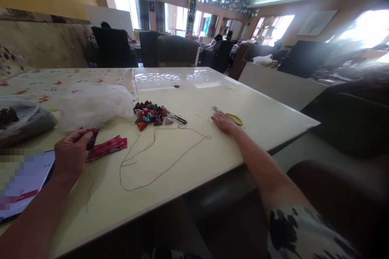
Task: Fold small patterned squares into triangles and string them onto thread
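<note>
My left hand point(73, 147) is closed, with thumb and fingers pinching a dark maroon piece of fabric point(92, 139). Just beyond it, red and pink patterned fabric strips point(108, 146) lie on the table. My right hand point(224, 122) rests low on the tabletop, fingers stretched out, against a pair of yellow-handled scissors point(235, 118); the hand hides their middle. Between the hands, a long thin grey-green thread point(170, 166) lies in a loose loop. Behind the thread is a pile of small folded fabric pieces point(148, 112), with a slim brown-handled tool point(178, 118) beside it.
A crumpled clear plastic bag point(94, 105) and another bag with dark contents point(27, 119) stand at the left. A clipboard-like sheet point(27, 194) lies at the near left. The pale table point(188, 186) has its edge close to me. Chairs point(178, 50) stand beyond.
</note>
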`<state>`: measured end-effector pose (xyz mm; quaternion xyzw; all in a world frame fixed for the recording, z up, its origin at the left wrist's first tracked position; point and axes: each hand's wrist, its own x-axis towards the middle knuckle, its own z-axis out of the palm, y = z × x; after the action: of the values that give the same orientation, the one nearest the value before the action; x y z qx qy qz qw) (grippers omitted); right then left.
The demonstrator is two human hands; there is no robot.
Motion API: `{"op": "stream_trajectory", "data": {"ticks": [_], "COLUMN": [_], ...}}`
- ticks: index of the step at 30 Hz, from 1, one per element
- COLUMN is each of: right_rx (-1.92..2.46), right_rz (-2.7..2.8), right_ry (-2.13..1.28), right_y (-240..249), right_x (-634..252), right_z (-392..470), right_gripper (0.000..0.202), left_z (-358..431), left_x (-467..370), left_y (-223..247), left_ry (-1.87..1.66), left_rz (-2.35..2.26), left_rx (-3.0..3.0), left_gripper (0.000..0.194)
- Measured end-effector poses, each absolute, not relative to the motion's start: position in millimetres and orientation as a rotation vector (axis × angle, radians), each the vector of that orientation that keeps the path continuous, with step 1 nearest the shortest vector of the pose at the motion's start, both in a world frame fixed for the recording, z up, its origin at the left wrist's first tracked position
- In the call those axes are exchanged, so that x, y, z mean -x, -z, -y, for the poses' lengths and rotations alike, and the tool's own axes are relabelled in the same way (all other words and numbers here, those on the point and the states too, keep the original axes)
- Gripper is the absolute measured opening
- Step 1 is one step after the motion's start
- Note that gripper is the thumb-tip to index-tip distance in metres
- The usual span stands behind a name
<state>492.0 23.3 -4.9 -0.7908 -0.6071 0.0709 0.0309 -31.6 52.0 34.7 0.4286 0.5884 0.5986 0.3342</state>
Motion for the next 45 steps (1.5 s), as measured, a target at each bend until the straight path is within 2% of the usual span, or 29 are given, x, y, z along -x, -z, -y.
{"op": "stream_trajectory", "data": {"ticks": [4, 7, 12, 17, 22, 25, 29, 35, 40, 45], "right_rx": [2.347, 2.185, 2.174, 1.931, 2.113, 2.106, 1.888, 1.332, 1.092, 0.990], "right_rz": [1.966, 2.153, 2.143, 2.309, 2.072, 1.996, 2.113, 2.315, 2.473, 2.620], "right_ry": [-0.183, -0.279, -0.311, -0.370, -0.208, -0.074, -0.045, -0.063, -0.146, -0.189], "right_y": [5, 14, 15, 10, 1, -6, -7, -7, -7, -8], "right_x": [-464, -439, -417, -390, -402, -398, -357, -285, -229, -189], "right_z": [-35, -39, -61, -87, -75, -59, -40, -32, -23, -15], "right_gripper": [0.065, 0.064, 0.068, 0.056, 0.050, 0.039, 0.022, 0.023, 0.024, 0.007], "left_z": [-50, -47, -45, -51, -57, -58, -58, -60, -64, -66], "left_x": [30, 28, 25, 33, 39, 39, 39, 43, 48, 47], "left_y": [-37, -38, -42, -37, -30, -27, -20, -15, -11, -7], "left_ry": [-1.554, -1.506, -1.504, -1.526, -1.526, -1.518, -1.495, -1.493, -1.488, -1.496], "left_rz": [-1.559, -1.557, -1.580, -1.582, -1.503, -1.485, -1.441, -1.436, -1.431, -1.374], "left_rx": [-1.142, -1.136, -1.148, -1.188, -1.134, -1.169, -1.240, -1.303, -1.288, -1.310], "left_gripper": [0.023, 0.024, 0.022, 0.024, 0.030, 0.032, 0.032, 0.030, 0.028, 0.029]}}
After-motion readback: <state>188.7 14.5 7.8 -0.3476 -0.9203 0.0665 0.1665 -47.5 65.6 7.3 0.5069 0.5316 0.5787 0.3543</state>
